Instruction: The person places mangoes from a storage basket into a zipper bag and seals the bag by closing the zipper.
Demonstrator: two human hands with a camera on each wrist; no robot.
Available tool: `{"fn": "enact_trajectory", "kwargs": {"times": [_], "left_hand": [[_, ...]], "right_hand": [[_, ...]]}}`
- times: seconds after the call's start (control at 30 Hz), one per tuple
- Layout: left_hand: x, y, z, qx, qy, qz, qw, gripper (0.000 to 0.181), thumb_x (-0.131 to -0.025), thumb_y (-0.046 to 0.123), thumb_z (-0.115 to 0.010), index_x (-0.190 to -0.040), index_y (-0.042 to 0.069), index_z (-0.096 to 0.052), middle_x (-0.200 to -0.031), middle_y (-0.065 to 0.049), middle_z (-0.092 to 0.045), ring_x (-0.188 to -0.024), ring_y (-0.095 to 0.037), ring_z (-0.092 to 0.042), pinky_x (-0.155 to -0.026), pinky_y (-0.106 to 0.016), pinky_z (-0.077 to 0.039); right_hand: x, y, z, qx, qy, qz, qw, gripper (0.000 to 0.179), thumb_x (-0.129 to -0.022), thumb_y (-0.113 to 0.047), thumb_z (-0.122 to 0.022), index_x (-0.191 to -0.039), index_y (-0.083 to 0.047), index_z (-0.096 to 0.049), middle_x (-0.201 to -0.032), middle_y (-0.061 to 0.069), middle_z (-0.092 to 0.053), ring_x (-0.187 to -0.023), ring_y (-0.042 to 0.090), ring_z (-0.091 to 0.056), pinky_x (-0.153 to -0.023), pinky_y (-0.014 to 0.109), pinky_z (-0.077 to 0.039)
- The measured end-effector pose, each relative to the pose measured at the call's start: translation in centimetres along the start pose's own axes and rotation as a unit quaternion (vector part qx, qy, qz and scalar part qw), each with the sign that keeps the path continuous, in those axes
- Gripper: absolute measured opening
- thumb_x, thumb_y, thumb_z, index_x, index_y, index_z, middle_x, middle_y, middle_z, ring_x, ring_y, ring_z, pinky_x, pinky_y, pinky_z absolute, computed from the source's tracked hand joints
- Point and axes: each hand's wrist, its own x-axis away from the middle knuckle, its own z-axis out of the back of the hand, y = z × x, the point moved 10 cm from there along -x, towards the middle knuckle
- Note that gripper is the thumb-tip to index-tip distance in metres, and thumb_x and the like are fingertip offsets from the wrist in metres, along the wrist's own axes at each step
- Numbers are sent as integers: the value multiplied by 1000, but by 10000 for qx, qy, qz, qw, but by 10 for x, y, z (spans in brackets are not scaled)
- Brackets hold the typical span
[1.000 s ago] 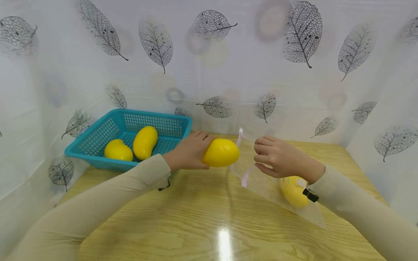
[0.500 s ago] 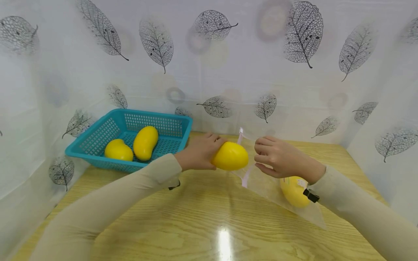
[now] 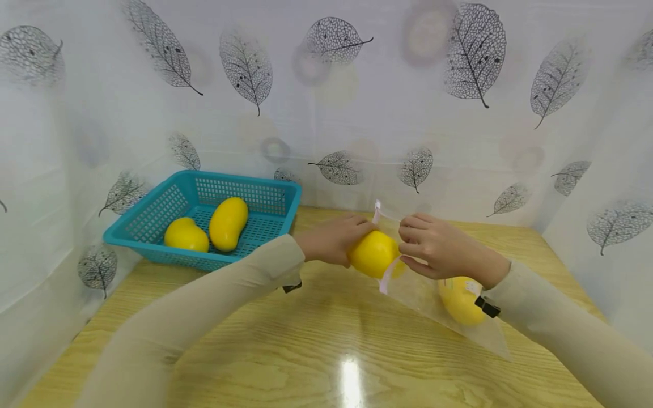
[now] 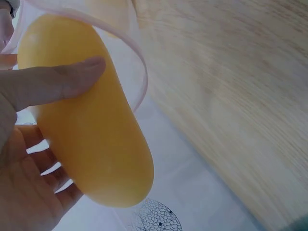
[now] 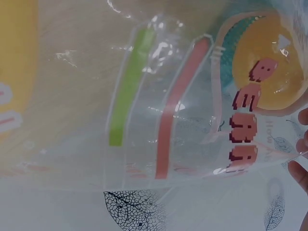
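Note:
My left hand point(image 3: 334, 241) grips a yellow mango point(image 3: 374, 255), with the thumb laid along it in the left wrist view. The mango's far end is inside the mouth of a clear plastic bag point(image 3: 418, 297), whose pinkish rim point(image 4: 143, 72) loops around it. At the bag's edge, my right hand point(image 3: 433, 246) pinches the film between thumb and fingers. Deeper in the bag lies another mango point(image 3: 461, 309), partly hidden by the right wrist. Green and red printing point(image 5: 168, 115) on the film shows up close in the right wrist view.
A teal perforated basket point(image 3: 153, 253) stands at the back left, with two mangoes point(image 3: 228, 224) in it. All of this is on a wood-grain table point(image 3: 285, 351). Behind and at the sides hangs a white sheet with a leaf print point(image 3: 331, 113).
My left hand has moved right with the mango, from left of the bag until its front end entered the bag's mouth. The right hand has stayed in place, pinching the edge.

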Motion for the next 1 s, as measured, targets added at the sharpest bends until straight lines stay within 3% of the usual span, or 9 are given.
{"fn": "enact_trajectory", "kwargs": {"times": [0.33,0.67,0.83,1.0], "left_hand": [[-17,7,-10,420,-508,-239,9975,87,-64,1,-81,-140,13,-39,-138,-4,-45,-122,-18,-43,-106,-31,-39],[-35,17,-25,126,-862,-757,9933,87,-62,2,-83,-138,14,-41,-134,-3,-49,-119,-18,-46,-105,-28,-38],[-48,26,-36,-220,-1027,-1024,9892,82,-69,8,-81,-140,12,-40,-132,-5,-52,-117,-18,-49,-103,-25,-39],[-50,24,-42,-85,-1138,-833,9900,68,-77,7,-71,-139,11,-43,-133,-7,-53,-118,-20,-51,-102,-26,-41]], "right_hand": [[0,0,1,-5,82,56,10000,32,-96,-26,-41,-70,-13,-53,-70,3,-45,-76,20,-45,-69,32,-39],[-1,1,0,89,9,84,9999,37,-98,-26,-36,-70,-11,-54,-70,3,-49,-75,21,-47,-71,33,-41],[-2,2,3,180,-11,99,9998,39,-99,-26,-34,-74,-10,-60,-71,3,-54,-75,22,-49,-70,34,-42],[-5,1,9,118,121,180,9997,38,-98,-23,-35,-75,-9,-62,-71,4,-55,-75,22,-49,-70,36,-43]]}}
